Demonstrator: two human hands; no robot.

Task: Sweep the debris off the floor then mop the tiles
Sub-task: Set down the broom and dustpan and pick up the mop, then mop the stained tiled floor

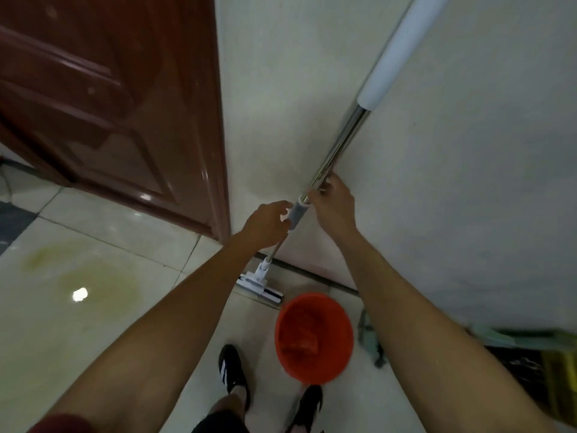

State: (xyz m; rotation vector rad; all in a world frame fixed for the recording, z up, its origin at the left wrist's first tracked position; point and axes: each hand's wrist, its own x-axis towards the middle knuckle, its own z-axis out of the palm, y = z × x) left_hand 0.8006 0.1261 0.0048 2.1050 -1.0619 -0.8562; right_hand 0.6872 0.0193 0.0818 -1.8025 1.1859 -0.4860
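A mop with a steel shaft (342, 142) and a pale upper sleeve leans against the white wall. Its flat head (260, 287) rests on the floor at the wall's base. My right hand (332, 203) grips the shaft just above a grey collar (298, 215). My left hand (268, 223) curls around the collar from the left, fingers touching it. An orange bucket (313, 335) stands on the tiles just right of the mop head.
A dark red door (109, 104) stands open at the left. A yellowish stain (93, 276) marks the glossy tiles at the left. My two black shoes (232, 370) stand below the bucket. A green dustpan and dark items (515, 342) lie at the right.
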